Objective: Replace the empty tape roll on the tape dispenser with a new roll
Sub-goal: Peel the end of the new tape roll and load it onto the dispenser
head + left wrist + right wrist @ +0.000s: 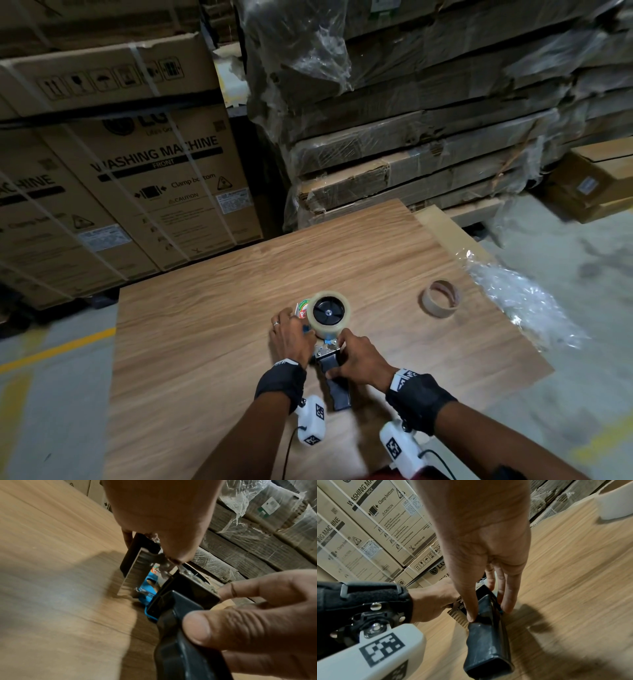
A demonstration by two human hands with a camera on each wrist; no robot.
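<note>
The tape dispenser [330, 363] lies on its side on the wooden table [205, 342], its black handle [488, 639] pointing towards me. A new clear tape roll [328, 313] sits on its black hub. My left hand [294, 334] pinches the dispenser's front end by the metal plate [133, 573], thumb on top and a finger behind. My right hand [346, 346] grips the top of the handle, thumb on one side and fingers on the other. The empty brown roll core [441, 298] lies apart on the table to the right.
Crumpled clear plastic wrap [520, 301] hangs over the table's right edge. Washing machine cartons [137, 178] stand beyond the table's far left. Wrapped flat cardboard stacks [428, 120] rise behind it. Grey floor lies left and right of the table.
</note>
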